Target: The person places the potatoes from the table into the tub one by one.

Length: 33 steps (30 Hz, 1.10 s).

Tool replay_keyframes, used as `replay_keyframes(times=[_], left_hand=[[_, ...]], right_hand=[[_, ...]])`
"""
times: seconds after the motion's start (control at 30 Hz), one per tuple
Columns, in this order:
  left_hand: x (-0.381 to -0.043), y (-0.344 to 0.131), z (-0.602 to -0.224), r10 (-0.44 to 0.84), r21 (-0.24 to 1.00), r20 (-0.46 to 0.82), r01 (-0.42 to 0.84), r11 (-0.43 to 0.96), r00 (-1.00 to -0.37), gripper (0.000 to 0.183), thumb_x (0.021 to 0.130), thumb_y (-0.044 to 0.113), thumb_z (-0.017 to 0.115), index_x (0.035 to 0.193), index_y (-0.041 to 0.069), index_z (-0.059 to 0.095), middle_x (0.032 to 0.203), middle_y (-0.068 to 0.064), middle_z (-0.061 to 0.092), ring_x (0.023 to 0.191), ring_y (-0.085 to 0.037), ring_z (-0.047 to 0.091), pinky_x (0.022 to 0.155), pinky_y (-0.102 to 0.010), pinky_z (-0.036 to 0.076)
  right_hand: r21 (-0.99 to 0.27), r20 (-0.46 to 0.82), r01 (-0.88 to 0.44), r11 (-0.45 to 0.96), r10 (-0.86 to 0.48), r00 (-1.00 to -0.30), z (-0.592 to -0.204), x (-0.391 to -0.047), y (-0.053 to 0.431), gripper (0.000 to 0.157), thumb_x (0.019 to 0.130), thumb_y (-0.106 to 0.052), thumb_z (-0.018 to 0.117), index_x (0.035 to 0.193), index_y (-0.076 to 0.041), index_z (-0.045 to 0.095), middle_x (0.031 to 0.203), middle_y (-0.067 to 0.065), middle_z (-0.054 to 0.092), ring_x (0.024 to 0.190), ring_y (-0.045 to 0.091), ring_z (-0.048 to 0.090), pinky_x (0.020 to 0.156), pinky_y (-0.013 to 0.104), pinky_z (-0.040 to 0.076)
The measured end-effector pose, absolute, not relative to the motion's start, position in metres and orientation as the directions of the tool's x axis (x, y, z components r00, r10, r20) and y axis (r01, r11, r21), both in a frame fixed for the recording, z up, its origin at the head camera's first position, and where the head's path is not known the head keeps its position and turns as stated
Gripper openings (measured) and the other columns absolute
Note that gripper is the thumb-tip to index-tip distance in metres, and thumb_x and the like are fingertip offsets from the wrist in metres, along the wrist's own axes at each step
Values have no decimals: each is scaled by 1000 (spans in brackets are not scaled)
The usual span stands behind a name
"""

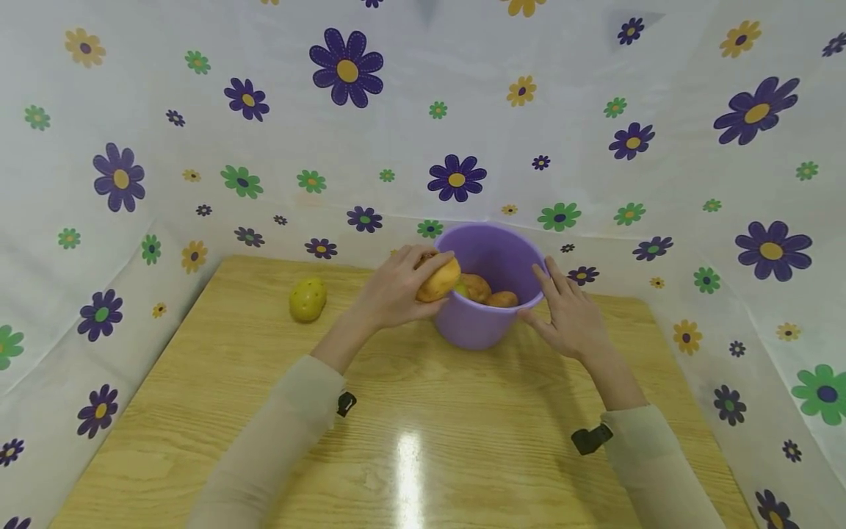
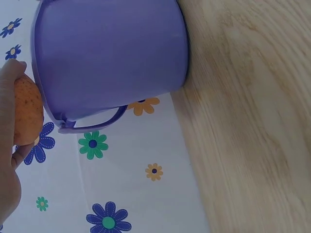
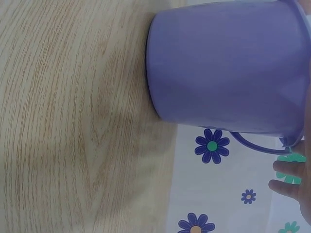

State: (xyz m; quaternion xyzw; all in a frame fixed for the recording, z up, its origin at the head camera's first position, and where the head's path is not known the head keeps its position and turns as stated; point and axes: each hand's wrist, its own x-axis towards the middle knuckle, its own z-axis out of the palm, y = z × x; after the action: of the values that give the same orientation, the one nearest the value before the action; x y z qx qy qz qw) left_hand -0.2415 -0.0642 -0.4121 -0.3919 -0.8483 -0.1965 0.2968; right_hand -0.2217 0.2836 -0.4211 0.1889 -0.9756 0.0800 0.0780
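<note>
A purple bucket (image 1: 476, 328) stands upright on the wooden table, with potatoes (image 1: 502, 299) and part of a green item (image 1: 460, 287) inside. My left hand (image 1: 396, 288) grips a potato (image 1: 441, 279) at the bucket's left rim. In the left wrist view, this brown, speckled potato (image 2: 28, 110) sits between the fingers and thumb, beside the rim. At the bucket's right side, my right hand (image 1: 570, 314) touches the rim with fairly straight fingers. The right wrist view catches only part of that hand (image 3: 302, 187), next to the bucket's handle (image 3: 260, 147).
A yellow-green, dark-spotted, rounded fruit (image 1: 308, 300) rests on the table (image 1: 396, 397), left of the left hand. White flower-printed cloth (image 1: 396, 139) rises behind the table and along both sides. The bucket stands near the back edge.
</note>
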Motion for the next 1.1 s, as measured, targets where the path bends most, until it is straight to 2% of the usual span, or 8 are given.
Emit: replay_keyframes(times=[0.17, 0.6, 1.1], left_hand=[[-245, -57, -407, 570, 74, 666, 803, 591, -481, 70, 86, 38, 85, 146, 10, 61, 132, -16, 64, 120, -32, 64, 102, -41, 61], [-255, -41, -393, 642, 29, 622, 833, 553, -448, 72, 86, 37, 85, 147, 10, 59, 134, -16, 65, 121, -34, 66, 108, -45, 57], [-265, -20, -386, 670, 54, 578, 841, 538, -466, 71, 90, 41, 81, 150, 11, 57, 135, -15, 65, 124, -31, 64, 106, -40, 58]], right_hand=[[-124, 183, -382, 916, -357, -916, -421, -222, 284, 89, 104, -65, 47, 170, -12, 20, 178, 20, 13, 149, 56, 39, 113, 77, 42], [-127, 195, -387, 913, -359, -913, -423, -223, 285, 89, 104, -65, 48, 169, -12, 21, 178, 20, 13, 148, 57, 41, 113, 77, 41], [-123, 169, -378, 917, -356, -919, -421, -222, 285, 89, 105, -66, 44, 170, -13, 17, 178, 20, 11, 148, 59, 39, 114, 78, 40]])
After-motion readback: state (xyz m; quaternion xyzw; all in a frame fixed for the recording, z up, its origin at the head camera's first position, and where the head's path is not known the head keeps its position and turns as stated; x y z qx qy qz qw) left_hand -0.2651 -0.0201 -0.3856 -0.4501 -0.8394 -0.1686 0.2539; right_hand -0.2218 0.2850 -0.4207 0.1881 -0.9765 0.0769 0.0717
